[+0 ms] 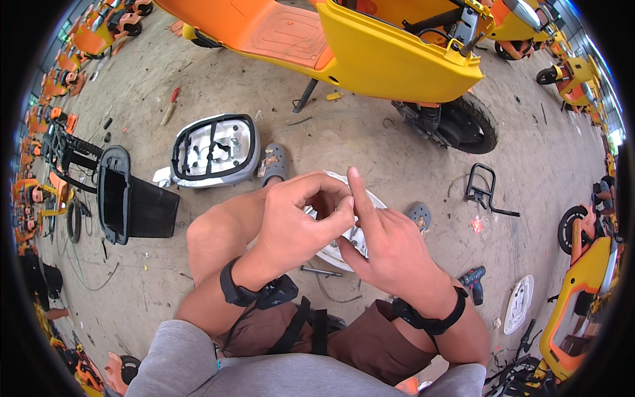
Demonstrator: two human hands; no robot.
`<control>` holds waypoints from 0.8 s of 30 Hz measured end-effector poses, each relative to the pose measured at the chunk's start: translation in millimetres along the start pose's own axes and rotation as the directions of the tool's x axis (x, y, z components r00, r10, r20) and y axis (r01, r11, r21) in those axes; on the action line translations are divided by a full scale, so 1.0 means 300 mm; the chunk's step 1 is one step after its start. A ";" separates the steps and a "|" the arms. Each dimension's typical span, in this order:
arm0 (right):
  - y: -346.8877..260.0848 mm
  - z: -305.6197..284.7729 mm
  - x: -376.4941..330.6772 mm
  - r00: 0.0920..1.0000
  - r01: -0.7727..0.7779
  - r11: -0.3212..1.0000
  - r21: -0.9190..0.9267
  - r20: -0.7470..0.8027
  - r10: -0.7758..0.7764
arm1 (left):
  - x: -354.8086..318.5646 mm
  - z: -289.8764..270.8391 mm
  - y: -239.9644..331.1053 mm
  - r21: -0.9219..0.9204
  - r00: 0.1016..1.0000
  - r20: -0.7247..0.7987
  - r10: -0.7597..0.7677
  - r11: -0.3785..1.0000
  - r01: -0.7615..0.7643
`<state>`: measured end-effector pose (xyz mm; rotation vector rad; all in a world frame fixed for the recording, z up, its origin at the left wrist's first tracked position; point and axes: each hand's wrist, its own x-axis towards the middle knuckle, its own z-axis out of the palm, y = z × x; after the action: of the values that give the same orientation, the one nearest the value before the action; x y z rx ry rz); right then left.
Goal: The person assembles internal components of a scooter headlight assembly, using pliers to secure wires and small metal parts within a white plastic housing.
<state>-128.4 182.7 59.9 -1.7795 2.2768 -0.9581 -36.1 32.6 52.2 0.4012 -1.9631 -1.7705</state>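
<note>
My left hand (297, 218) and my right hand (383, 241) meet in front of me above my knees. The left thumb and fingers pinch at the right hand's raised index finger; whether a small item sits between them I cannot tell. Both wrists wear black straps. Right beneath the hands a white round plastic scooter panel (340, 251) lies on the concrete floor, mostly hidden by them. A thin metal rod (321, 270) lies beside that panel.
A yellow-orange scooter (370, 53) stands ahead. A grey-white upturned seat shell (215, 151) and a black box part (122, 195) lie left. A black metal bracket (486, 192), a blue drill (474, 279) and a white panel (519, 303) lie right. More scooters line both sides.
</note>
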 end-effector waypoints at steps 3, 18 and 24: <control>-0.004 0.000 0.000 1.000 -0.006 1.000 0.004 0.021 0.006 | 0.001 -0.003 0.007 0.173 0.991 -0.001 0.134 0.976 -0.132; -0.020 -0.003 -0.008 0.986 -0.148 0.926 0.346 0.123 0.112 | 0.030 -0.023 -0.016 0.294 0.951 -0.143 0.274 0.929 -0.223; -0.003 0.003 -0.007 0.990 -0.138 0.963 0.234 0.041 0.132 | 0.049 -0.044 -0.028 0.348 0.979 -0.180 0.098 0.937 -0.030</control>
<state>-126.5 184.2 59.0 -1.5119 2.1328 -1.1198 -42.5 12.9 46.9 0.5938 -2.1158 -1.2906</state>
